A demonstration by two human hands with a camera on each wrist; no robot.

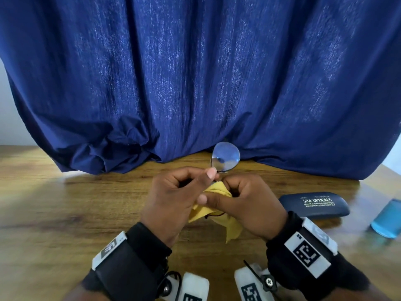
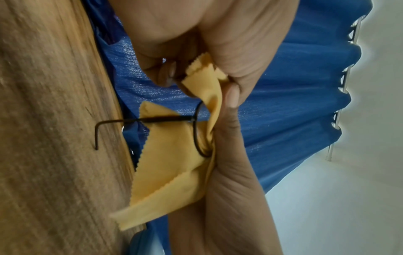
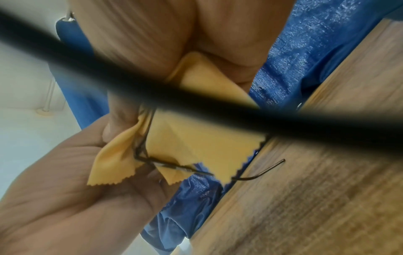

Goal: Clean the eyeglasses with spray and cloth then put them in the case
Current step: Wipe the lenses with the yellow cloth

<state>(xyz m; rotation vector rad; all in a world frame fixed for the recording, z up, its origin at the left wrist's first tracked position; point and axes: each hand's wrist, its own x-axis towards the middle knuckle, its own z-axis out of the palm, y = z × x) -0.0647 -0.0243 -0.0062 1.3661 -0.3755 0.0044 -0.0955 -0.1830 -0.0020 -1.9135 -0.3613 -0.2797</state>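
Both hands meet at the lower centre of the head view, wrists strapped with black bands. The left hand (image 1: 173,198) curls its fingers, thumb tip raised toward the centre, pinching the eyeglasses (image 1: 225,157). The right hand (image 1: 247,203) curls around the yellow cloth (image 1: 219,192), thumb pointing left.

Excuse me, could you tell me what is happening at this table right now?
A person is wiping round eyeglasses with a yellow cloth. The left hand steadies the frame while the right hand presses the cloth around one lens. The dark case lies closed on the wooden table, beside a blue spray bottle.
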